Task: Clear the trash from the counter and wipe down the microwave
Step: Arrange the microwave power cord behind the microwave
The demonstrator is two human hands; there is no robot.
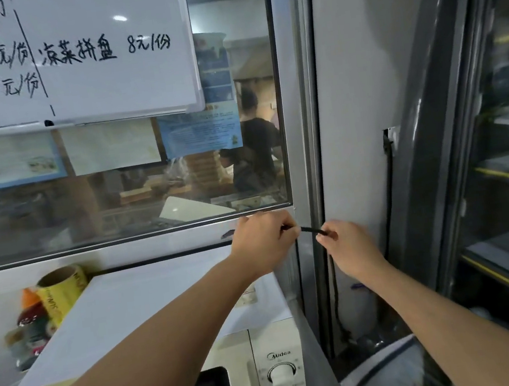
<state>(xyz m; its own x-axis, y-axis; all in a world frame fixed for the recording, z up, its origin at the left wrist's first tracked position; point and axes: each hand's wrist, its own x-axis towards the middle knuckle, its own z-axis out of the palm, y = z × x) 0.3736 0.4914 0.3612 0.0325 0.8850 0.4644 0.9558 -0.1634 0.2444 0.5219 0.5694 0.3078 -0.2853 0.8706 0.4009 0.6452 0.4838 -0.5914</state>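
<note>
White microwave (170, 304) sits nearest, low and centre, two dials on its right panel. Beyond its top, the left hand (261, 245) and right hand (351, 246) each pinch a black cable (308, 229), fingers clamped on it. Far left, a yellow tape roll (62, 291) stands beside the microwave. Farthest, a whiteboard (67, 55) hangs on the window.

In the middle of the frame, the left hand (263, 243) and the right hand (350, 245) both pinch a black cable (308, 230) between them. Below, at the bottom centre, stands a white microwave (277, 351) with two knobs. A whiteboard (67, 55) hangs at the upper left, and a yellow tape roll (62, 289) is at the left.
</note>
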